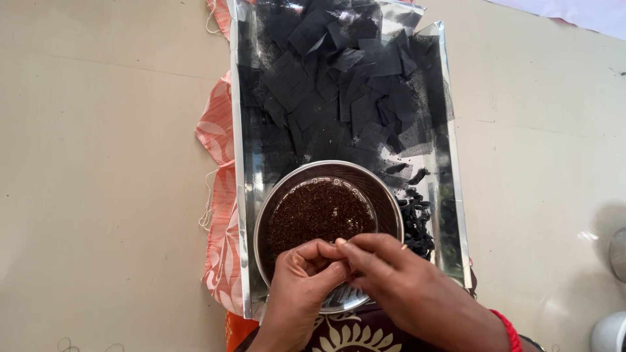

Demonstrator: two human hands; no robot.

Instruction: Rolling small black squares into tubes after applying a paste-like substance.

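Note:
A round steel bowl [385,195] holding a mound of dark brown granular seeds [318,212] sits at the near end of a shiny silver tray [240,163]. Both of my hands meet over the bowl's near rim. My left hand [298,287] has its fingers curled and pinched together against the fingertips of my right hand [398,280]. Something very small seems pinched between them; what it is cannot be made out. A red thread band [505,329] circles my right wrist.
Several black mesh fabric squares [339,85] cover the far part of the tray. A heap of black strings [416,221] lies right of the bowl. An orange patterned cloth [218,195] lies under the tray on the beige floor. Pale objects [613,287] sit at the right edge.

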